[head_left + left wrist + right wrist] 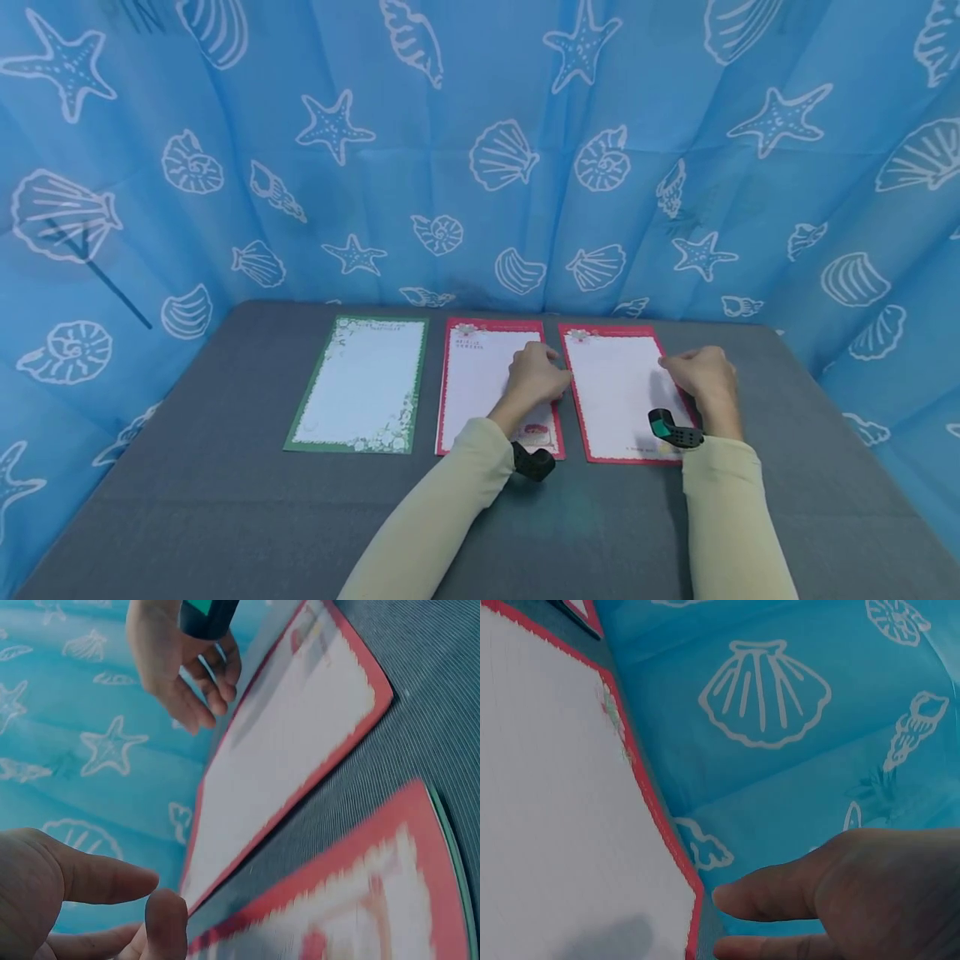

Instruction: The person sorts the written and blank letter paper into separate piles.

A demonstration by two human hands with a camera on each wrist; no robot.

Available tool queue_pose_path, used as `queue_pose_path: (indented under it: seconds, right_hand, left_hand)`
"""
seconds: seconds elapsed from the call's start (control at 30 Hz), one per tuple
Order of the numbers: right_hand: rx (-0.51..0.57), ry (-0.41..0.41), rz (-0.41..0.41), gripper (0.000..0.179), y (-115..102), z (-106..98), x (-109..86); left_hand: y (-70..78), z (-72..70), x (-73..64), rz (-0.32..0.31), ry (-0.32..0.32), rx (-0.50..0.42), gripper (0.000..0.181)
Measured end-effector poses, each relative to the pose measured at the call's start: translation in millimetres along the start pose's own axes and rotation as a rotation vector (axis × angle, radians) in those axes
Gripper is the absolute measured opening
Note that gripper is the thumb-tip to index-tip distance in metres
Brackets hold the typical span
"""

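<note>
Three red- or green-edged paper sheets lie in a row in the head view. My left hand (pixel 536 377) is over the right edge of the middle red-bordered sheet (pixel 476 379). In the left wrist view its thumb and fingers are bent with nothing between them. A green edge shows beneath that sheet's corner (pixel 412 817). My right hand (pixel 703 373) is beside the right edge of the right red-bordered sheet (pixel 615 379), a largely blank white page. In the right wrist view its thumb and finger stand apart, close to the sheet's corner, holding nothing.
A green-bordered sheet (pixel 363 383) with pale flowers lies at the left. All the sheets rest on a grey cloth-covered table (pixel 585 533). A blue curtain (pixel 480 208) with white shells and starfish hangs behind and at both sides.
</note>
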State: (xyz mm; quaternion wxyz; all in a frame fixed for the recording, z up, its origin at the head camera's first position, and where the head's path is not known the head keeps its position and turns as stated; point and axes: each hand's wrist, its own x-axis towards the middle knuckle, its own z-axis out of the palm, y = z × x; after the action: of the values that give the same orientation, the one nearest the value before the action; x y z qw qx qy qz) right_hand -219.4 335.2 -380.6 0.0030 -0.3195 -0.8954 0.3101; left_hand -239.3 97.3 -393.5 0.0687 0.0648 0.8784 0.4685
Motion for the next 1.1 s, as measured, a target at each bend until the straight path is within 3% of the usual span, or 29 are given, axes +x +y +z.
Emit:
queue_pose_path:
  seconds: [0.17,0.5,0.7,0.93,1.1]
  right_hand:
    - [-0.011,-0.017,-0.069,0.045,-10.0,3.0,-5.8]
    - [-0.017,-0.077,-0.252,0.049,-37.2,12.3,-24.7]
    - [-0.004,-0.109,-0.400,0.046,-50.9,26.1,-33.9]
    - [0.021,-0.214,-0.500,0.043,-64.7,50.1,-44.1]
    - [-0.007,-0.244,-0.524,0.042,-72.0,63.8,-51.6]
  left_hand:
    - [-14.4,-19.5,-2.3,0.034,0.015,0.003,0.035]
    - [-40.6,-69.6,-8.4,0.037,0.087,-0.001,0.037]
    - [-57.5,-96.0,-12.9,0.052,0.160,0.074,0.037]
    - [-78.2,-112.2,-18.1,0.001,0.201,0.157,0.040]
    - [-86.6,-115.8,-17.7,-0.034,0.187,0.200,0.040]
